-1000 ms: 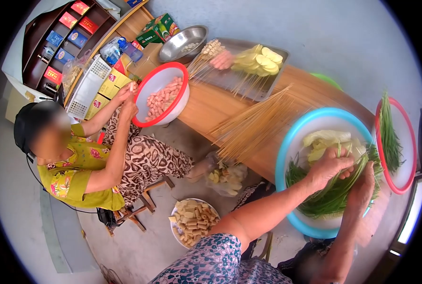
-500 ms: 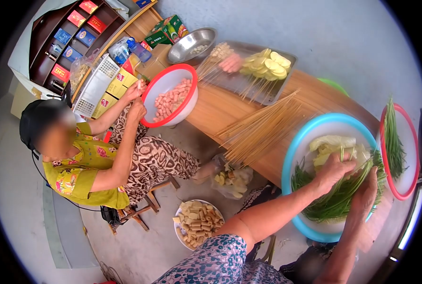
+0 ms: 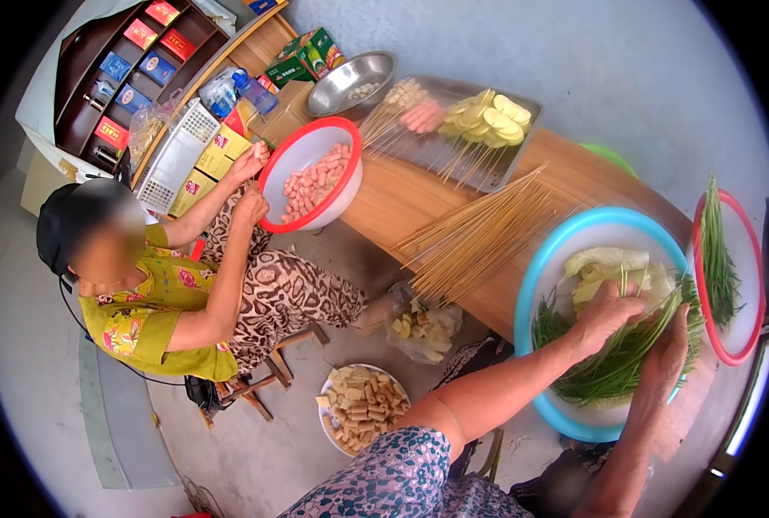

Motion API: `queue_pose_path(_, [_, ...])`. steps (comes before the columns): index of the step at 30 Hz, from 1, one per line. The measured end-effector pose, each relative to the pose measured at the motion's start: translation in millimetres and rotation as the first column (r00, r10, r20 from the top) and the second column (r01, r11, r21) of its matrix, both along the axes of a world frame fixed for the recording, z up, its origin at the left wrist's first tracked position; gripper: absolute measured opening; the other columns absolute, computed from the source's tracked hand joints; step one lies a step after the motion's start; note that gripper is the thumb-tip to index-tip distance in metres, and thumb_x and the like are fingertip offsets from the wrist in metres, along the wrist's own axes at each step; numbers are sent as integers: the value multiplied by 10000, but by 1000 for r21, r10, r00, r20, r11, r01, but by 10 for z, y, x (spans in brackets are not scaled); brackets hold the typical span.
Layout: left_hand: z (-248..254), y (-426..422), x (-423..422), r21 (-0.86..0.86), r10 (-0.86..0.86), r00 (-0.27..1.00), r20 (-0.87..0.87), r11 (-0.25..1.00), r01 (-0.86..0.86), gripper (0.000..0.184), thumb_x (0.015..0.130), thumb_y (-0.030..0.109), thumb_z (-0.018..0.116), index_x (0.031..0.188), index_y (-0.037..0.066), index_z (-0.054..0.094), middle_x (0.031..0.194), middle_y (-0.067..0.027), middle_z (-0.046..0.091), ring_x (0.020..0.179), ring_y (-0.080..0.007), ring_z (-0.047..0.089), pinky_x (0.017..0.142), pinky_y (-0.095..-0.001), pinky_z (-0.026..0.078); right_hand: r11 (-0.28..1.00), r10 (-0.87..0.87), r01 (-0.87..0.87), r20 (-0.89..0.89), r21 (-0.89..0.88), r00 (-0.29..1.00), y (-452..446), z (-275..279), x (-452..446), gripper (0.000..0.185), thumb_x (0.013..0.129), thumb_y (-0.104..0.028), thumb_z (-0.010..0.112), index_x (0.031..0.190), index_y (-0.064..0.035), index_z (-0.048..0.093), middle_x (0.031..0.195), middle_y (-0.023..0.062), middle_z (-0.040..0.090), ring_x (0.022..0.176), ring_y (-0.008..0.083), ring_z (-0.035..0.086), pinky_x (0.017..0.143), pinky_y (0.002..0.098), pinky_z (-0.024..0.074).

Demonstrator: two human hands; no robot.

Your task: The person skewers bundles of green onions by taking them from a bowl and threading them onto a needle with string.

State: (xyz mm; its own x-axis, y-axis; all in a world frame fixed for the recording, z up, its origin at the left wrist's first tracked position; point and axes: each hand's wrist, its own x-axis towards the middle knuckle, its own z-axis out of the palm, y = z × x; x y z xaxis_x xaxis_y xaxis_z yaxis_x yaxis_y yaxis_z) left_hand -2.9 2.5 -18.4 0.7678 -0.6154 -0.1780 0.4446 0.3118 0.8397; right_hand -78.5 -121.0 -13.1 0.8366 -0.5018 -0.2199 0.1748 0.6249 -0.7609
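My left hand (image 3: 611, 312) is inside the blue-rimmed basin (image 3: 544, 393), its fingers closed around a few thin green chives (image 3: 609, 367). Short stem ends stick up past those fingers. My right hand (image 3: 666, 350) is beside it at the basin's right side, fingers curled around the same long chives, which stretch between both hands. More chives lie loose under my hands. Pale yellow-green cabbage-like leaves (image 3: 605, 262) rest at the far side of the basin.
Bamboo skewers (image 3: 479, 237) lie on the wooden table (image 3: 380, 220). A metal tray (image 3: 497, 177) holds skewered slices and sausages. A red-rimmed tub (image 3: 738, 350) with greens stands right. A co-worker (image 3: 156, 302) sits left by a sausage basin (image 3: 337, 203). Below is a plate of brown pieces (image 3: 363, 406).
My hands stay almost where they were, still on the chives. The co-worker's hands have shifted slightly beside the sausage basin.
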Motion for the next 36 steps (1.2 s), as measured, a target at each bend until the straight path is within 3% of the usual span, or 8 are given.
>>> queue_pose_path(6, [63, 44, 0, 42, 3, 1000, 23, 999, -4, 132, 813, 126, 604, 813, 0, 644, 644, 9, 561, 578, -43, 473, 506, -202, 342, 1000, -13, 13, -2, 19, 1000, 41, 26, 14, 281, 954, -272, 486, 1098, -37, 536, 885, 48, 605, 765, 143, 555, 699, 277, 456])
queue_pose_path(8, [74, 57, 2, 47, 1, 1000, 31, 999, -2, 134, 812, 128, 605, 813, 0, 645, 639, 9, 560, 572, -44, 470, 499, -204, 337, 997, -73, 73, -65, -5, 995, 124, 107, 42, 324, 970, -322, 427, 1081, -35, 526, 866, 42, 564, 740, 134, 530, 670, 272, 446])
queue_pose_path(18, [63, 54, 0, 87, -3, 1000, 15, 996, 2, 145, 794, 138, 604, 820, 1, 644, 641, -1, 565, 566, -50, 482, 489, -209, 342, 996, -86, 88, -66, 33, 994, 97, 50, 34, 327, 969, -312, 433, 1111, -32, 525, 890, 48, 570, 767, 137, 533, 689, 274, 445])
queue_pose_path(21, [54, 55, -15, 105, -23, 999, 26, 994, 20, 142, 792, 134, 600, 818, 1, 643, 640, -1, 562, 562, -52, 479, 486, -209, 341, 998, 8, -10, 19, 70, 1000, 0, -50, -1, 321, 951, -275, 489, 1161, -34, 512, 977, 67, 602, 822, 160, 565, 724, 302, 475])
queue_pose_path(36, [16, 32, -38, 112, -12, 998, 69, 994, 4, 128, 775, 108, 590, 770, -8, 644, 600, 12, 538, 516, -40, 452, 449, -212, 317, 997, -29, 30, -16, 69, 999, -3, -1, -15, 267, 957, -266, 478, 1098, -46, 535, 842, 53, 600, 719, 148, 566, 643, 278, 480])
